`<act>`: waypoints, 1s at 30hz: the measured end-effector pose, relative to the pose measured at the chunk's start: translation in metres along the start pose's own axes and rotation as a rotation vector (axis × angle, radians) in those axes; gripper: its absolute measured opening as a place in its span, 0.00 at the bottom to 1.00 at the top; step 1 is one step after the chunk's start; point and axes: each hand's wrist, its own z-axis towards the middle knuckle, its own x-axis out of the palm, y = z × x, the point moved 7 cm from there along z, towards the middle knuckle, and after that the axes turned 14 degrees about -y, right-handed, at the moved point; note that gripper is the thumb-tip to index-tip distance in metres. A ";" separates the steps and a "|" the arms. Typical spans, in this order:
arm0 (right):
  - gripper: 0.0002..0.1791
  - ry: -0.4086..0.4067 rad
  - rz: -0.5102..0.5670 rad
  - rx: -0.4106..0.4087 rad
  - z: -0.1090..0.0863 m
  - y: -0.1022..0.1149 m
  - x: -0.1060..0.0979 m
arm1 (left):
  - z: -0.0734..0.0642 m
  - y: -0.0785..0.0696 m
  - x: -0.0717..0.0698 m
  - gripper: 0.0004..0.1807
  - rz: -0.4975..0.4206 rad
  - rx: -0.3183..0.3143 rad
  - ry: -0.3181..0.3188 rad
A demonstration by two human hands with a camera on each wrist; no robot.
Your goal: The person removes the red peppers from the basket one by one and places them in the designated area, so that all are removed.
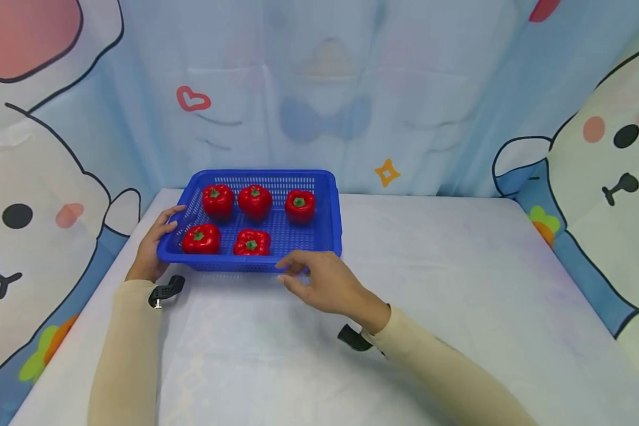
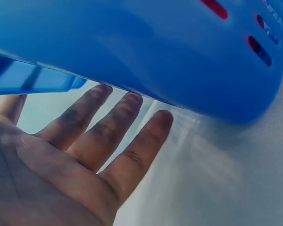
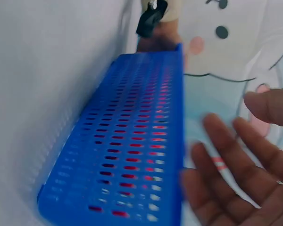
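Note:
A blue plastic basket point(image 1: 229, 259) with slotted walls holds several red bell peppers. Three of them stand in its back row, the leftmost pepper point(image 1: 218, 202) close to the middle pepper point(image 1: 255, 203); nearer the front lie a left pepper point(image 1: 202, 239) and another pepper point(image 1: 252, 243). At the basket's left end is my left hand point(image 1: 151, 248); the left wrist view shows its spread fingers point(image 2: 118, 117) with tips right at the rim's underside. My right hand point(image 1: 325, 281) hovers by the front rim, right of centre, its fingers loosely bent and holding nothing.
The basket sits toward the back left of a table covered in white cloth point(image 1: 431, 284). Behind and at both sides hangs a light blue curtain point(image 1: 325, 118) printed with cartoon animals. Each wrist carries a black camera mount, such as the left mount point(image 1: 167, 291).

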 end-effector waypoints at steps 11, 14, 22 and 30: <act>0.31 0.038 -0.022 0.279 0.061 -0.024 0.048 | 0.000 0.005 0.002 0.25 -0.001 0.029 -0.021; 0.37 0.074 -0.010 0.345 0.075 -0.028 0.054 | 0.001 0.003 0.002 0.26 -0.007 0.026 -0.029; 0.47 0.136 -0.089 0.349 0.097 -0.035 0.068 | 0.002 0.000 0.001 0.25 -0.024 0.033 -0.040; 0.33 0.236 -0.063 0.359 0.099 -0.041 0.079 | 0.002 0.001 0.000 0.26 -0.016 0.042 -0.035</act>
